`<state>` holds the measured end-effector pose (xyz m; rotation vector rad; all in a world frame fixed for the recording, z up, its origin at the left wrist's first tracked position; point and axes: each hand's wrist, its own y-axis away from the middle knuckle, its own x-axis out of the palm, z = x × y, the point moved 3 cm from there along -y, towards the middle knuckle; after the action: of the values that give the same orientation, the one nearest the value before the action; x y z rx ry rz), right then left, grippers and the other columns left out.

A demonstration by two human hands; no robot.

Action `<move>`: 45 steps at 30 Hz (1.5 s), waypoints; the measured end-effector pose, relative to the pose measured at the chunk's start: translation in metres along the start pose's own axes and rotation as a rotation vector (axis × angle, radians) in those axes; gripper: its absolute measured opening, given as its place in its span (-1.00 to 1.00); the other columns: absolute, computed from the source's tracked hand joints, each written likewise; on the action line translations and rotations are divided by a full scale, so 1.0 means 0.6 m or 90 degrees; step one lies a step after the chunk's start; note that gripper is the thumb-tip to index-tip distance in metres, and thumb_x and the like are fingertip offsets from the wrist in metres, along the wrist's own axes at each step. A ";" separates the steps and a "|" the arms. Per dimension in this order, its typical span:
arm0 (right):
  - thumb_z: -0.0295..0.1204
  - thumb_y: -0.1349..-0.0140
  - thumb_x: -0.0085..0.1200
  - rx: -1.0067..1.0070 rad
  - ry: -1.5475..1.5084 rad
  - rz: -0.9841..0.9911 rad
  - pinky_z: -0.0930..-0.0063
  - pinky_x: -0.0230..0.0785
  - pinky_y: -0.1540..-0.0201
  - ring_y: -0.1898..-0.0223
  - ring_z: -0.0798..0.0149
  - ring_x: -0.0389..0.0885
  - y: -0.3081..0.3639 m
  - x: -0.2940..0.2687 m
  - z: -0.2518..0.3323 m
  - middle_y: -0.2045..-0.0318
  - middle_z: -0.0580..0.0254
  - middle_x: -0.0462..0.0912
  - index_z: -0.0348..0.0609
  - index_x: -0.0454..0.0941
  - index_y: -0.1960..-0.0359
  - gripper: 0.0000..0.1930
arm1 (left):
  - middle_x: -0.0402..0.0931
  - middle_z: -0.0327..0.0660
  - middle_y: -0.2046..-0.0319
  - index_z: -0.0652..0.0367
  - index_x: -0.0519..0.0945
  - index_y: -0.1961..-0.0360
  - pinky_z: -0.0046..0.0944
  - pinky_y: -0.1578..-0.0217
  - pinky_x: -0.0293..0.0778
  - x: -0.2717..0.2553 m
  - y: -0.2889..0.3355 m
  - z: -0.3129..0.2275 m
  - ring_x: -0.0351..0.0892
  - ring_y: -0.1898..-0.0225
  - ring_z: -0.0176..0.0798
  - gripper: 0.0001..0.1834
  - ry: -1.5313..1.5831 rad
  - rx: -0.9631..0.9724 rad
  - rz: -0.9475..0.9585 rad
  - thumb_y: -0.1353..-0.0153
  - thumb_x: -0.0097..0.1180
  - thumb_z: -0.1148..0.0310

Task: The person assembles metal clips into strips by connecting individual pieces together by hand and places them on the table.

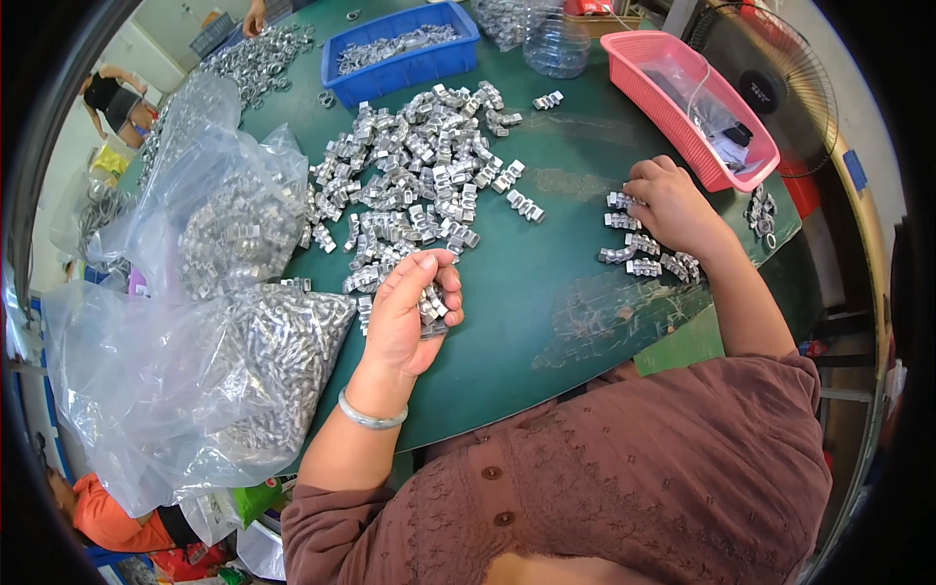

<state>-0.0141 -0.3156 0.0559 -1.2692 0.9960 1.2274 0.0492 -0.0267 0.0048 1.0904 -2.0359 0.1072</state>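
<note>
My left hand (398,317), with a bangle on its wrist, is curled palm up at the near edge of a big heap of small silver metal pieces (419,166). A few of the same metal pieces (432,304) lie in its closed fingers. Farther right, my right hand (675,207) reaches down to the table, its fingertips bent onto a metal piece (618,200). That piece tops a small group of silver pieces (643,266) set apart from the heap. The right fingertips are partly hidden, so their grip shows only in part.
Clear plastic bags (263,370) full of metal parts stand left on the green table (517,361). At the back are a blue bin (356,86) of parts and loose rings (258,63). A pink basket (702,156) and a fan (780,93) stand right. Other people are at left.
</note>
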 end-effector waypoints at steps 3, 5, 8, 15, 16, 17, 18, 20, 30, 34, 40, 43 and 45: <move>-0.40 0.08 0.08 0.002 0.008 0.010 0.33 0.20 0.11 0.16 0.14 0.32 -0.003 -0.005 0.000 0.31 0.19 0.44 -0.23 0.50 0.35 -0.76 | 0.37 -0.23 0.54 0.17 0.42 0.31 -0.44 0.62 0.27 -0.003 -0.001 0.001 0.33 0.56 -0.36 -0.83 0.002 0.004 0.006 -0.15 -0.10 0.32; -0.36 0.08 0.09 -0.030 0.010 -0.035 0.32 0.22 0.13 0.17 0.12 0.35 -0.020 -0.012 0.016 0.32 0.16 0.45 -0.23 0.49 0.34 -0.74 | 0.38 -0.23 0.53 0.17 0.42 0.30 -0.44 0.62 0.27 -0.002 -0.001 0.001 0.33 0.56 -0.36 -0.83 0.001 0.005 0.009 -0.15 -0.10 0.32; -0.35 0.09 0.10 -0.059 -0.039 0.009 0.28 0.23 0.13 0.17 0.07 0.38 -0.065 0.007 0.052 0.32 0.10 0.45 -0.25 0.44 0.32 -0.70 | 0.37 -0.22 0.53 0.18 0.41 0.30 -0.44 0.61 0.27 0.000 0.000 0.002 0.33 0.55 -0.35 -0.83 0.001 0.003 0.014 -0.15 -0.10 0.33; -0.22 0.10 0.13 -0.061 -0.099 0.057 0.27 0.28 0.22 0.25 0.07 0.44 -0.124 0.073 0.122 0.37 0.11 0.48 -0.18 0.39 0.32 -0.63 | 0.40 -0.23 0.56 0.21 0.43 0.31 -0.43 0.61 0.29 0.002 0.002 -0.002 0.36 0.57 -0.37 -0.85 0.017 0.004 0.006 -0.16 -0.12 0.39; -0.24 0.09 0.13 -0.060 -0.094 0.056 0.26 0.29 0.25 0.29 0.07 0.46 -0.127 0.075 0.123 0.39 0.11 0.49 -0.19 0.39 0.33 -0.65 | 0.40 -0.23 0.56 0.21 0.43 0.31 -0.43 0.61 0.29 0.002 0.003 -0.002 0.36 0.57 -0.38 -0.86 0.013 0.001 0.007 -0.16 -0.11 0.39; -0.24 0.09 0.13 -0.061 -0.093 0.057 0.26 0.29 0.25 0.29 0.07 0.46 -0.130 0.075 0.121 0.39 0.11 0.49 -0.19 0.39 0.33 -0.65 | 0.40 -0.23 0.56 0.21 0.43 0.31 -0.43 0.61 0.29 0.003 0.003 -0.002 0.36 0.57 -0.38 -0.85 0.013 0.000 0.012 -0.16 -0.11 0.38; -0.26 0.09 0.12 -0.042 -0.120 0.078 0.24 0.31 0.28 0.35 0.03 0.48 -0.133 0.074 0.119 0.44 0.08 0.50 -0.21 0.39 0.39 -0.69 | 0.40 -0.23 0.56 0.21 0.43 0.31 -0.43 0.61 0.29 0.002 0.003 -0.002 0.36 0.57 -0.38 -0.85 0.014 0.001 0.011 -0.16 -0.11 0.38; -0.28 0.09 0.11 -0.023 -0.147 0.100 0.22 0.33 0.31 0.40 -0.01 0.49 -0.133 0.069 0.117 0.50 0.05 0.52 -0.24 0.40 0.45 -0.72 | 0.40 -0.23 0.55 0.21 0.43 0.30 -0.43 0.61 0.29 0.002 0.004 -0.002 0.37 0.57 -0.39 -0.85 0.007 -0.003 0.017 -0.16 -0.11 0.38; -0.63 0.00 0.01 -0.033 -1.111 0.119 0.56 0.39 0.28 0.34 0.43 0.49 -0.101 0.050 0.168 0.30 0.13 0.51 -0.28 0.37 0.33 -0.83 | 0.38 -0.23 0.52 0.25 0.39 0.20 -0.46 0.61 0.27 0.015 0.011 0.002 0.32 0.57 -0.41 -0.76 -0.086 -0.032 0.026 -0.15 -0.09 0.33; -0.64 -0.02 0.01 -0.040 -1.238 0.120 0.51 0.39 0.23 0.30 0.36 0.49 -0.090 0.064 0.192 0.27 0.11 0.49 -0.26 0.36 0.31 -0.82 | 0.39 -0.25 0.54 0.18 0.40 0.28 -0.45 0.62 0.26 0.015 0.013 0.001 0.33 0.57 -0.41 -0.85 -0.073 0.013 0.019 -0.16 -0.10 0.36; -0.61 -0.02 0.01 -0.022 -1.231 0.090 0.53 0.38 0.22 0.32 0.40 0.49 -0.086 0.063 0.194 0.28 0.18 0.50 -0.27 0.38 0.30 -0.82 | 0.39 -0.28 0.55 0.10 0.41 0.32 -0.45 0.63 0.26 0.011 0.011 0.000 0.34 0.57 -0.41 -0.90 -0.077 0.032 -0.004 -0.17 -0.10 0.35; -0.64 -0.02 0.00 -0.023 -1.222 0.116 0.48 0.40 0.21 0.28 0.35 0.50 -0.086 0.066 0.191 0.24 0.09 0.48 -0.27 0.37 0.28 -0.80 | 0.39 -0.29 0.55 0.10 0.41 0.33 -0.45 0.63 0.26 0.010 0.010 0.000 0.34 0.57 -0.41 -0.90 -0.074 0.031 -0.004 -0.17 -0.10 0.35; -0.63 -0.03 0.00 -0.021 -1.229 0.116 0.48 0.40 0.22 0.28 0.35 0.50 -0.085 0.065 0.192 0.24 0.09 0.49 -0.28 0.37 0.28 -0.81 | 0.39 -0.29 0.55 0.10 0.41 0.33 -0.45 0.63 0.26 0.009 0.010 0.000 0.34 0.57 -0.42 -0.90 -0.069 0.026 -0.003 -0.17 -0.10 0.35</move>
<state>0.0287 -0.1932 0.0345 0.3398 -0.3813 1.7976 0.0433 -0.0265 0.0102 1.1482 -2.1349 0.0893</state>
